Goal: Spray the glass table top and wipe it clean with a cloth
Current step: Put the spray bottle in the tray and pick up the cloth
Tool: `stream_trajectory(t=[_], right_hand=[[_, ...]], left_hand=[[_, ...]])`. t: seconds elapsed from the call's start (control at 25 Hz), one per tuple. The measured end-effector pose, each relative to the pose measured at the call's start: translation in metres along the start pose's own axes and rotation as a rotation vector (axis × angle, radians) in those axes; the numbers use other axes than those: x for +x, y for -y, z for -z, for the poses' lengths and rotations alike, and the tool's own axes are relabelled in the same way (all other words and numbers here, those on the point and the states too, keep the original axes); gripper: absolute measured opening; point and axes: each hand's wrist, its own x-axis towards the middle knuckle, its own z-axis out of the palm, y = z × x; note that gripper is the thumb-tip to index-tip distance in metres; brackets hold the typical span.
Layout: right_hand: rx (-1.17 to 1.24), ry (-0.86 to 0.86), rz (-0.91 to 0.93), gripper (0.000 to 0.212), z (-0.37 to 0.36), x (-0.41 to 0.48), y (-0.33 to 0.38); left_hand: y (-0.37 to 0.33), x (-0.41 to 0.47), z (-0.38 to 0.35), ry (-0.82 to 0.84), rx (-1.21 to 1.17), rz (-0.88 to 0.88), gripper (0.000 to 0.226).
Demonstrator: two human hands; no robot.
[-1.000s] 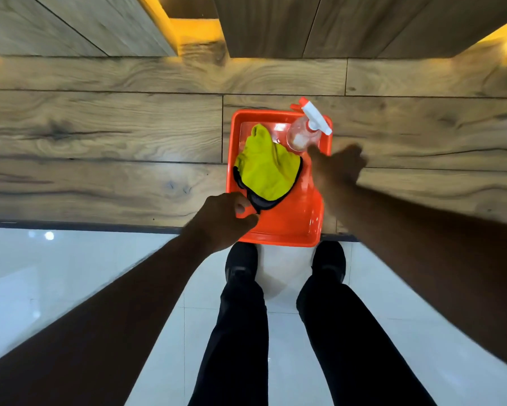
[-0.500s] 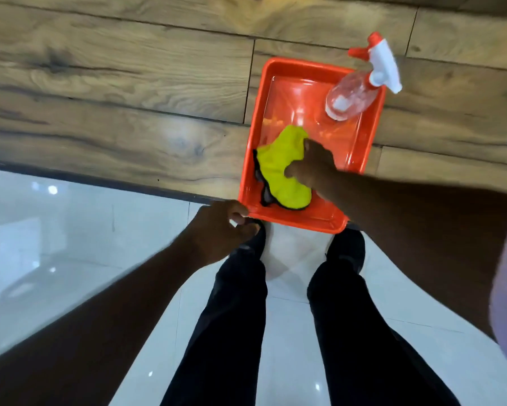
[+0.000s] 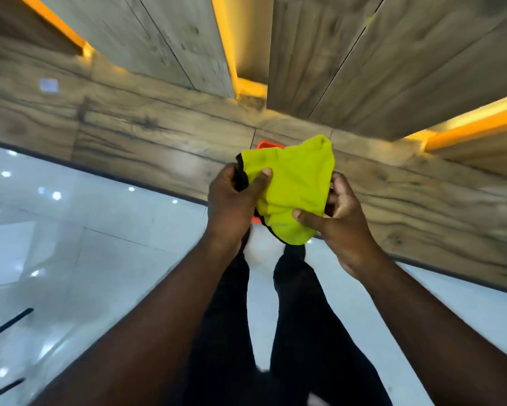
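Yellow cloth held up in both hands

The crumpled bright yellow cloth with a black edge point(image 3: 296, 183) is in the air in front of the person, above the orange plastic tray point(image 3: 268, 145), of which only small corners show behind it. The left hand point(image 3: 231, 200) grips the cloth's left side, thumb pressed on the yellow face, fingers curled behind. The right hand point(image 3: 343, 224) pinches the lower right part, thumb on top, fingers bent. The tray stands on the brown wooden plank surface point(image 3: 158, 136). Below are legs in black trousers point(image 3: 305, 332) on a glossy pale floor point(image 3: 70, 230)
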Motion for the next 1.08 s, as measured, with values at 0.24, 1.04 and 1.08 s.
stream_trajectory(t=[0.24, 1.04, 1.08], right_hand=[[-0.57, -0.171, 0.572, 0.139, 0.023, -0.062, 0.124], [-0.73, 1.277, 1.446, 0.04, -0.323, -0.286, 0.203], [-0.777, 1.338, 1.473, 0.039, -0.348, -0.308, 0.192]], left_hand=[[-0.134, -0.081, 0.021, 0.057, 0.342, -0.53, 0.017], [-0.032, -0.471, 0.304, -1.18, 0.513, -0.543, 0.035], [-0.014, -0.493, 0.318, -1.22, 0.51, -0.512, 0.036]])
